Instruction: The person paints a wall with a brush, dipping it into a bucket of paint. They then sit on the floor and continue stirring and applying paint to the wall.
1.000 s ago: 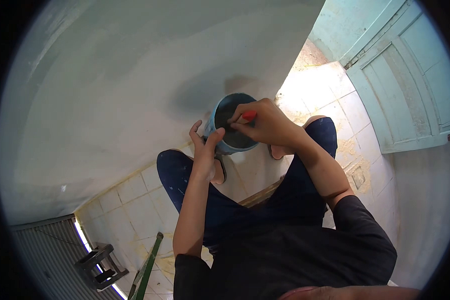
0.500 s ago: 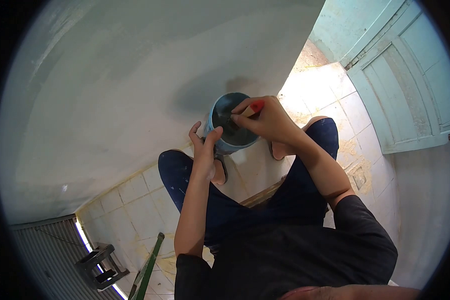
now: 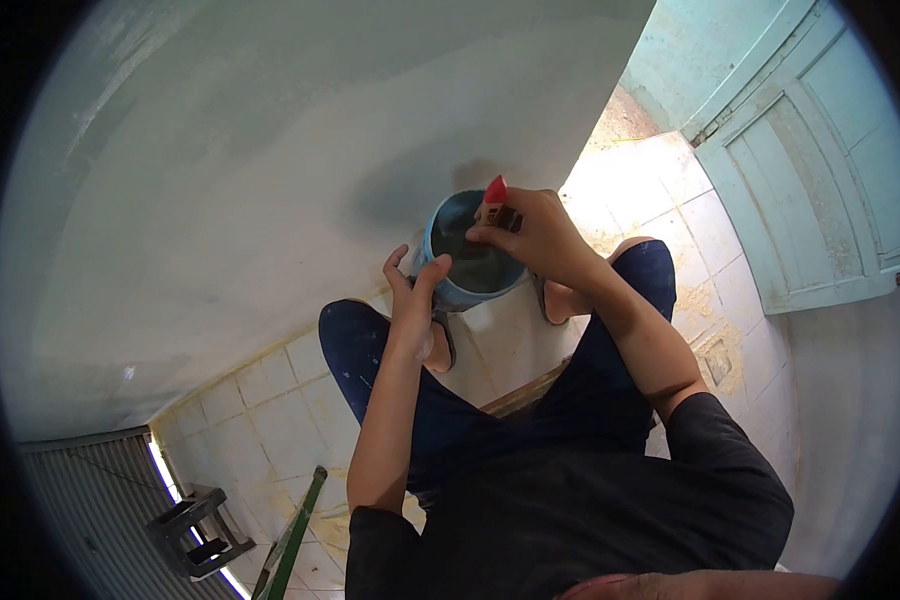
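The brush (image 3: 495,192) is in the right hand (image 3: 540,232), over the mouth of the bucket (image 3: 467,294), near its right rim. That grip is clamped on the brush, thumb and fingers together around the handle. The long axis runs from the pinch toward the bucket's far rim, red end outermost; the bristle end is hidden, so whether it touches the contents (image 3: 480,268) cannot be told.

The left hand (image 3: 410,300) is across from it, at the bucket's left edge, with the thumb on the rim and a finger raised apart outside. How firmly that grip closes on the bucket cannot be made out. The right hand is the nearer one to the brush; the left is nearer to the bucket's left wall.

Against half a second ago, the brush has swung: its red end pointed right, across the hand, with the bristles down inside the bucket; now it points toward the far rim. The left thumb is at the same part of the rim.
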`<state>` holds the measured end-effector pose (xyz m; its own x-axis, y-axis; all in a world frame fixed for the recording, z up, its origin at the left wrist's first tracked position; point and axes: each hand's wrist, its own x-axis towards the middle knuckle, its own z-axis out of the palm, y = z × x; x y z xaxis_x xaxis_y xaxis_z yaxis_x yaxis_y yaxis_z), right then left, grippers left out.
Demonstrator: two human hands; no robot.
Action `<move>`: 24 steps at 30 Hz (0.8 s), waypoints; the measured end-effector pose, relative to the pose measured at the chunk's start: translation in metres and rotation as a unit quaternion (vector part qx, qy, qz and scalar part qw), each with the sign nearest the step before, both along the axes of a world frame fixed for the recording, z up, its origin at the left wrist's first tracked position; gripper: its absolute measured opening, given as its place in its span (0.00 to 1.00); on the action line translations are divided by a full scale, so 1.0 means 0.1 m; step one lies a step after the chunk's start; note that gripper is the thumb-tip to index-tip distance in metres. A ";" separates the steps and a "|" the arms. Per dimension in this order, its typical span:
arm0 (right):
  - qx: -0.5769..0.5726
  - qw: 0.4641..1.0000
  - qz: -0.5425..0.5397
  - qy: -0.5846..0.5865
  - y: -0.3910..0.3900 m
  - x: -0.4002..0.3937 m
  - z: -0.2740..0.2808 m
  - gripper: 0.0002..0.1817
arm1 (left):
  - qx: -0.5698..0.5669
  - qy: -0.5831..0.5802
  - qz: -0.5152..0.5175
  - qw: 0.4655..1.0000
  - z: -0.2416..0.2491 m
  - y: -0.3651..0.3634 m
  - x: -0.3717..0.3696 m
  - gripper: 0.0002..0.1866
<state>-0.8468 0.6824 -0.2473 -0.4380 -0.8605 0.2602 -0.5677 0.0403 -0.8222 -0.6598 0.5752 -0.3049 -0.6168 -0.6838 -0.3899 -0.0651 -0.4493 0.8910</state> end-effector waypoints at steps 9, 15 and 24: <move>-0.044 0.995 -0.045 0.082 -0.07 0.07 -0.15 0.16 | 0.007 0.005 -0.010 1.000 0.02 0.02 0.00 0.59; 0.005 0.998 -0.056 -0.015 -0.04 0.02 -0.04 0.18 | 0.013 0.015 -0.003 1.000 -0.01 0.01 0.00 0.60; 0.028 0.997 -0.069 0.020 0.00 -0.03 0.00 0.20 | 0.020 -0.004 -0.004 1.000 0.01 0.01 0.02 0.54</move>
<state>-0.8495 0.6822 -0.2468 -0.5437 -0.8064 0.2327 -0.5855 0.1658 -0.7935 -0.6581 0.5765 -0.3043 -0.6185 -0.6631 -0.4215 -0.0751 -0.4841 0.8718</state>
